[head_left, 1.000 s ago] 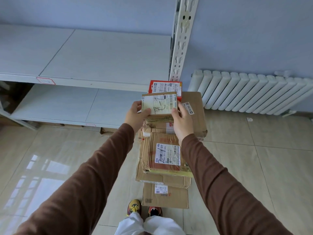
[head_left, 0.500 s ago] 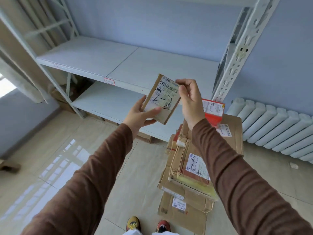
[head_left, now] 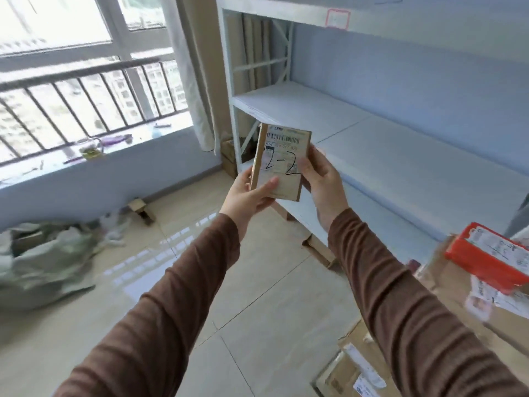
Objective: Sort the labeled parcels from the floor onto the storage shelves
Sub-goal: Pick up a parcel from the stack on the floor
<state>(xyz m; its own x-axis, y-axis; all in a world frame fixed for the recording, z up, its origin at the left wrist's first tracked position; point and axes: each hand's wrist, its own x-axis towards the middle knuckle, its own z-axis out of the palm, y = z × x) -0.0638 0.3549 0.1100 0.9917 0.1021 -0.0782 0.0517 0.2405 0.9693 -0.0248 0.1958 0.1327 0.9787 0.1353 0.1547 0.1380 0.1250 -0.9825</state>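
While a second ago the small parcel (head_left: pixel 282 161) was held low over the pile of boxes (head_left: pixel 446 285) on the floor, it is now lifted clear and carried to the left, toward the window end of the shelves (head_left: pixel 386 150). It has also been turned upright — the label faces the person, and the handwritten "2-2" reads plainly. The left hand (head_left: pixel 246 193) grips its lower left edge, thumb curled across the front; the right hand (head_left: pixel 322 179) pinches its right side, fingers wrapped behind. The parcel hangs in the air in front of the middle shelf, touching nothing but the hands. The pile, with a red package (head_left: pixel 483 259) on top, now sits well off to the right. My guess is the marking has just been read and a shelf chosen — placing comes next.
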